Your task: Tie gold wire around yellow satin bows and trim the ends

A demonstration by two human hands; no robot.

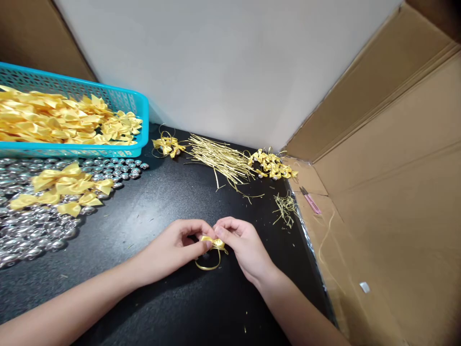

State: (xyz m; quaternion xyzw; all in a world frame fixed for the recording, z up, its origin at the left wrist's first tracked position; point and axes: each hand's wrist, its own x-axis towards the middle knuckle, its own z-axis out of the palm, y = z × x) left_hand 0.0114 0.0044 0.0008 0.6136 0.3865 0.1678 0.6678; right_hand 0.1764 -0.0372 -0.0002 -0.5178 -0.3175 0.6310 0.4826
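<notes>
My left hand [176, 245] and my right hand [243, 245] meet near the front of the black table [173, 202]. Between their pinched fingertips sits a small yellow ribbon bow [216, 243]. A thin gold wire tie [208, 264] loops down from the bow onto the table. Both hands are closed on the bow.
A turquoise basket [142, 120] of yellow bows stands at the back left. Silver beads [32, 230] with loose bows [66, 187] lie at the left. Gold wire ties [219, 158] and finished bows [273, 166] lie at the back. A cardboard box [389, 202] with a pink cutter [310, 199] is on the right.
</notes>
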